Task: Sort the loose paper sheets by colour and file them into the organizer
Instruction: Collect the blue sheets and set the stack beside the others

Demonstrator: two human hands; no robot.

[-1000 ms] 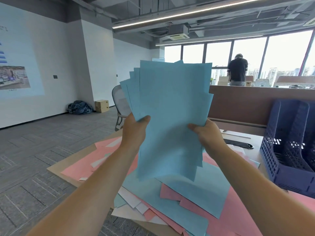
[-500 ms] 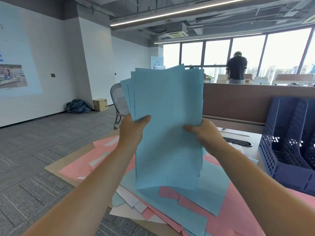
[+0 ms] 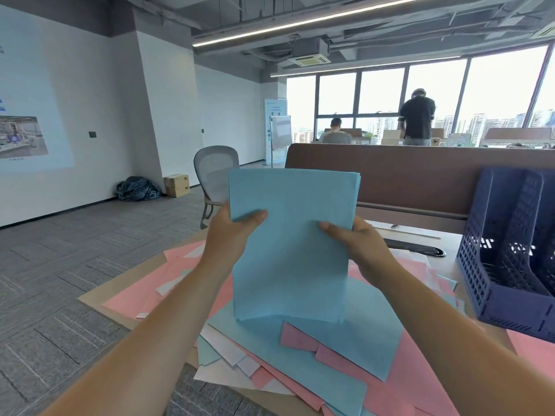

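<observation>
Both hands hold a squared stack of blue sheets [image 3: 291,244] upright, its lower edge resting on the loose pile [image 3: 345,349] on the desk. The left hand [image 3: 231,238] pinches its left edge, the right hand [image 3: 357,244] its right edge. The dark blue organizer [image 3: 510,250] stands at the right.

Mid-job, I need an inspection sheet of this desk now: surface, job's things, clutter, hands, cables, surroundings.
Surface: tan wooden desk, mostly under paper.
Job's things: squared stack of light blue paper sheets held upright over the loose pile of pink, blue and white sheets; dark blue plastic lattice organizer at right.
Clutter: flat black oval item behind the pile, unidentified.
Hands: left hand grips the stack's left edge, right hand its right edge.
Cables: nothing seen.
Surroundings: brown partition, grey mesh chair, two people by the windows.
</observation>
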